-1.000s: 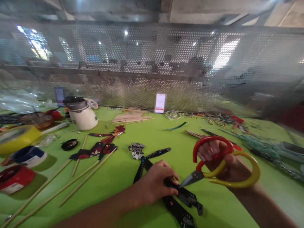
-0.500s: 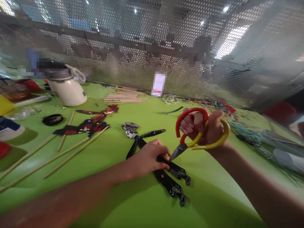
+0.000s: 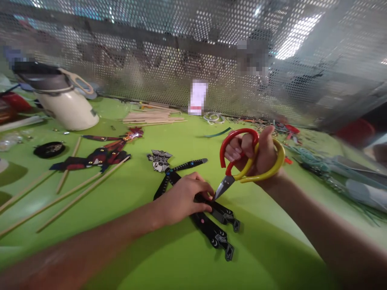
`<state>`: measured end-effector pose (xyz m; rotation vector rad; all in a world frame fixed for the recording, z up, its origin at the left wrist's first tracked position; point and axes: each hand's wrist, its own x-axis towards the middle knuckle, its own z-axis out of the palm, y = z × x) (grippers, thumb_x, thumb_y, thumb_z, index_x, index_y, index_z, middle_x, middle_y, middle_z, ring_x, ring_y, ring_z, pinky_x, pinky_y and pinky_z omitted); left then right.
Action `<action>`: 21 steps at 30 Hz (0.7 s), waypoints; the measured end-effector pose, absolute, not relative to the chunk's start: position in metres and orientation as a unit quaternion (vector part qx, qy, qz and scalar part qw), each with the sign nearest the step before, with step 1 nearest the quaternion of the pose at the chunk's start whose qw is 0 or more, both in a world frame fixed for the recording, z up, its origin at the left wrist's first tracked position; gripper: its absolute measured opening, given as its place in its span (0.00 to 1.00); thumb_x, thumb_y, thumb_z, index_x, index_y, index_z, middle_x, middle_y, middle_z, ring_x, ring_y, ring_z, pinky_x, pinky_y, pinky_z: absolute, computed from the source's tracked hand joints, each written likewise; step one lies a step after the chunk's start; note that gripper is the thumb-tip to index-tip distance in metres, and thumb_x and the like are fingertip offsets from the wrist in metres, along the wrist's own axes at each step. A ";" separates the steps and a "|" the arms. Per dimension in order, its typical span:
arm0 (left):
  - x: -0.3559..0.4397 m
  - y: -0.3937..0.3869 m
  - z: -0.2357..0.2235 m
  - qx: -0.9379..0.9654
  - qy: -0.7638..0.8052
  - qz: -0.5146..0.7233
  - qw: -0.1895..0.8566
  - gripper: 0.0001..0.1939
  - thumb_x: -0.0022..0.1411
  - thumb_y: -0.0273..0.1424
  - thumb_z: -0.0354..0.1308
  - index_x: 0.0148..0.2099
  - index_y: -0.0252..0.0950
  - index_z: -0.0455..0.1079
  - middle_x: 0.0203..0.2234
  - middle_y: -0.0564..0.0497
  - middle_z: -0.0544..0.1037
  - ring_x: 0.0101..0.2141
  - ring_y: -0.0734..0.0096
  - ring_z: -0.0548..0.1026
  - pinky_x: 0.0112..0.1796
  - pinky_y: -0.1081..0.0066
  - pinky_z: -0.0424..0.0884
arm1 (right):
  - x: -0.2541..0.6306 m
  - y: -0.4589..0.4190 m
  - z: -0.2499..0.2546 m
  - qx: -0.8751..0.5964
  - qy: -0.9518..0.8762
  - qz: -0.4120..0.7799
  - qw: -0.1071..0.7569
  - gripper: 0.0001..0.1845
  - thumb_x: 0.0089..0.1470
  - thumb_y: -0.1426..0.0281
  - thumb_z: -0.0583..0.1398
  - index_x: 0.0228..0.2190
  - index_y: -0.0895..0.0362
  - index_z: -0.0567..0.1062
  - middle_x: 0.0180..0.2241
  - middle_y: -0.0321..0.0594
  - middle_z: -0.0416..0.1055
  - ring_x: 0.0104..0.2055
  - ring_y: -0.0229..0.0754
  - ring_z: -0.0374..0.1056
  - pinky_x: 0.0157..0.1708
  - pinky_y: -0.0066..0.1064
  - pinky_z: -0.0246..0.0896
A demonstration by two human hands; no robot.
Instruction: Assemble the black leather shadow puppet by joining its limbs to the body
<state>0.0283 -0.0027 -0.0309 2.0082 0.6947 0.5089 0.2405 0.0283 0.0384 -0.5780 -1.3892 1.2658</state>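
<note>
A black jointed puppet figure [image 3: 208,233] lies on the green table [image 3: 145,262], its patterned grey-white head toward the far left and its two legs toward me. My left hand [image 3: 186,197] grips the puppet near the top of one leg, thumb and fingers closed around it. Scissors [image 3: 225,185] with one red and one yellow handle are in my right hand [image 3: 250,153], its fingers through the loops. The blades are together, and their tip meets the puppet right at my left fingertips. What lies under those fingertips is hidden.
Left of the puppet lies a dark red and black puppet [image 3: 99,159] with thin sticks. Behind it stand a cream jug [image 3: 68,106] and a black dish [image 3: 49,149]. Wooden sticks [image 3: 151,117] lie at the back, below a perforated screen [image 3: 163,60]. Green cord [image 3: 314,163] lies at right.
The camera view has tilted down and swung, so everything sits differently in frame. My right thumb has lifted off the yellow handle. The left hand keeps its hold; the scissors tip stays beside it.
</note>
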 end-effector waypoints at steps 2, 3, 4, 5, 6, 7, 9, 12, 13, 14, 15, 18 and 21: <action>0.028 -0.003 -0.031 0.818 0.278 0.211 0.458 0.13 0.59 0.35 0.69 0.44 0.35 0.76 0.42 0.48 0.74 0.39 0.69 0.77 0.46 0.68 0.73 | 0.241 0.029 0.037 -0.243 -0.580 0.541 0.558 0.38 0.57 0.40 0.55 0.11 0.56 0.60 0.17 0.34 0.54 0.21 0.36 0.56 0.25 0.33 0.59; 0.028 -0.002 -0.031 0.819 0.278 0.211 0.455 0.13 0.59 0.35 0.69 0.44 0.35 0.76 0.42 0.48 0.74 0.39 0.69 0.77 0.47 0.68 0.72 | 0.241 0.029 0.037 -0.242 -0.578 0.543 0.559 0.38 0.57 0.41 0.55 0.11 0.56 0.60 0.17 0.34 0.54 0.21 0.36 0.56 0.24 0.32 0.59; 0.028 -0.002 -0.030 0.821 0.279 0.211 0.452 0.13 0.59 0.35 0.69 0.44 0.35 0.76 0.42 0.48 0.74 0.39 0.69 0.77 0.47 0.67 0.72 | 0.241 0.029 0.037 -0.242 -0.577 0.544 0.560 0.38 0.58 0.41 0.55 0.11 0.56 0.60 0.17 0.34 0.54 0.21 0.36 0.56 0.24 0.32 0.58; 0.028 -0.002 -0.030 0.823 0.281 0.209 0.448 0.13 0.59 0.35 0.69 0.44 0.35 0.76 0.42 0.48 0.74 0.40 0.68 0.77 0.47 0.67 0.72 | 0.240 0.029 0.037 -0.241 -0.579 0.542 0.559 0.37 0.58 0.41 0.55 0.11 0.56 0.60 0.17 0.34 0.54 0.21 0.36 0.56 0.24 0.32 0.58; 0.028 -0.002 -0.030 0.825 0.282 0.207 0.444 0.12 0.59 0.34 0.69 0.44 0.35 0.76 0.42 0.48 0.75 0.40 0.67 0.77 0.46 0.67 0.72 | 0.240 0.028 0.038 -0.240 -0.584 0.540 0.556 0.37 0.58 0.41 0.55 0.11 0.56 0.60 0.18 0.34 0.54 0.21 0.36 0.56 0.24 0.32 0.59; 0.029 -0.002 -0.030 0.825 0.284 0.205 0.443 0.12 0.59 0.34 0.69 0.43 0.35 0.76 0.41 0.48 0.75 0.40 0.67 0.76 0.46 0.67 0.72 | 0.239 0.027 0.038 -0.239 -0.592 0.536 0.552 0.37 0.58 0.41 0.55 0.11 0.56 0.60 0.18 0.34 0.55 0.21 0.36 0.56 0.24 0.32 0.60; 0.029 -0.002 -0.031 0.820 0.287 0.207 0.449 0.12 0.58 0.33 0.70 0.42 0.36 0.76 0.41 0.48 0.74 0.39 0.68 0.76 0.45 0.68 0.72 | 0.237 0.025 0.040 -0.236 -0.606 0.529 0.545 0.37 0.57 0.41 0.56 0.11 0.56 0.60 0.18 0.34 0.55 0.21 0.36 0.56 0.25 0.33 0.62; 0.029 -0.002 -0.034 0.808 0.292 0.214 0.465 0.12 0.57 0.34 0.70 0.42 0.36 0.76 0.41 0.49 0.73 0.38 0.69 0.76 0.44 0.68 0.73 | 0.234 0.020 0.043 -0.233 -0.611 0.521 0.549 0.36 0.58 0.43 0.57 0.12 0.56 0.62 0.19 0.34 0.56 0.22 0.36 0.58 0.26 0.34 0.63; 0.029 -0.002 -0.035 0.803 0.291 0.218 0.472 0.11 0.57 0.33 0.70 0.42 0.37 0.76 0.41 0.49 0.72 0.38 0.69 0.76 0.44 0.68 0.74 | 0.233 0.018 0.044 -0.233 -0.612 0.519 0.550 0.34 0.59 0.45 0.57 0.13 0.56 0.62 0.19 0.34 0.56 0.22 0.37 0.59 0.27 0.34 0.64; 0.029 -0.002 -0.037 0.798 0.287 0.223 0.481 0.11 0.57 0.33 0.70 0.42 0.37 0.76 0.41 0.49 0.72 0.38 0.69 0.77 0.43 0.69 0.74 | 0.232 0.016 0.046 -0.231 -0.617 0.516 0.548 0.33 0.59 0.47 0.58 0.13 0.56 0.63 0.19 0.34 0.56 0.23 0.37 0.60 0.27 0.34 0.64; 0.028 -0.003 -0.038 0.792 0.282 0.228 0.490 0.11 0.57 0.31 0.70 0.42 0.36 0.75 0.41 0.49 0.71 0.38 0.69 0.77 0.42 0.70 0.75 | 0.232 0.014 0.048 -0.227 -0.627 0.513 0.540 0.32 0.59 0.48 0.59 0.14 0.56 0.64 0.19 0.34 0.56 0.23 0.37 0.60 0.27 0.34 0.64; 0.029 -0.003 -0.039 0.785 0.270 0.234 0.505 0.11 0.57 0.28 0.70 0.42 0.35 0.75 0.42 0.49 0.70 0.38 0.70 0.77 0.41 0.70 0.75 | 0.234 0.009 0.054 -0.209 -0.677 0.499 0.499 0.29 0.58 0.50 0.61 0.14 0.55 0.66 0.19 0.34 0.57 0.22 0.36 0.59 0.26 0.35 0.65; 0.029 -0.003 -0.039 0.798 0.254 0.233 0.494 0.11 0.57 0.28 0.69 0.43 0.35 0.74 0.41 0.49 0.71 0.38 0.70 0.76 0.41 0.69 0.75 | 0.233 0.010 0.058 -0.201 -0.713 0.494 0.455 0.24 0.57 0.56 0.62 0.16 0.54 0.68 0.20 0.34 0.60 0.23 0.37 0.62 0.28 0.36 0.67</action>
